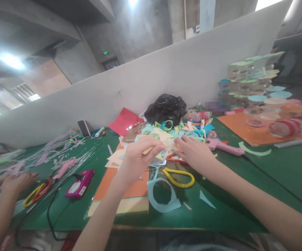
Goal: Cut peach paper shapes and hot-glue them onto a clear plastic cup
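Steadying the pale translucent piece [169, 143], at twelve o'clock from the yellow-and-red-handled scissors [182, 185], likely calls for light, even pressure, with the left hand [143, 150] pinched onto its edge while the right hand [194, 151] curls at three o'clock, its hold too blurred to tell.

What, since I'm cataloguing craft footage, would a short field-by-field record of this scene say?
Left hand: fingers bent at a small pale piece, too blurred to identify
Right hand: fingers bent beside the same piece; grip unclear
Nearer than the hands: scissors with a yellow handle; light blue paper cutout
Beyond: black plastic bag
Right side: pink glue gun; orange sheet
Left side: magenta box; co-worker's hand
Surface: green table
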